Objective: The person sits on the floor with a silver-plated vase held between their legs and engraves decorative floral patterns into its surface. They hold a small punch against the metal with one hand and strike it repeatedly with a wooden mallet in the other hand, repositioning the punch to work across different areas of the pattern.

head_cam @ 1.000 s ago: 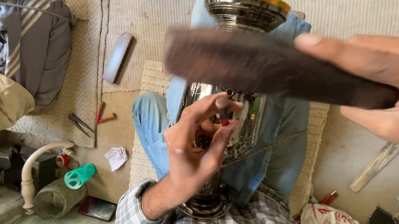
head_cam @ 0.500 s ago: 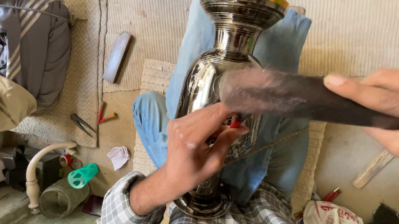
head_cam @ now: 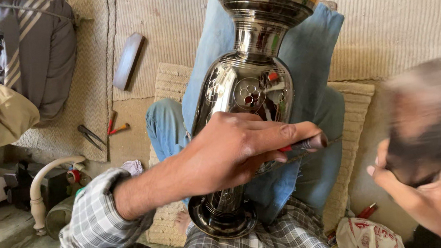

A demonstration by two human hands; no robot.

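A woven floor mat (head_cam: pixel 393 10) carries a flat dark bar (head_cam: pixel 128 60) and small pliers (head_cam: pixel 91 135).

left hand (head_cam: pixel 239 149): fingers curled closed, forearm reaching in from lower left | right hand (head_cam: pixel 427 196): blurred, clenched, lower right

The lap is filled by the engraved metal vase (head_cam: pixel 248 100), laid lengthwise on blue denim cloth (head_cam: pixel 310 50); its lower body is crossed by the left hand (head_cam: pixel 234 149), so passage there is barred; open matting is left to the right of the vase neck; the lower right is blocked by the right hand (head_cam: pixel 427 201), closed on what seems a dark block (head_cam: pixel 427 120), though blurred; further left, pliers (head_cam: pixel 91 136) and a flat bar (head_cam: pixel 128 60) lie on the mat.
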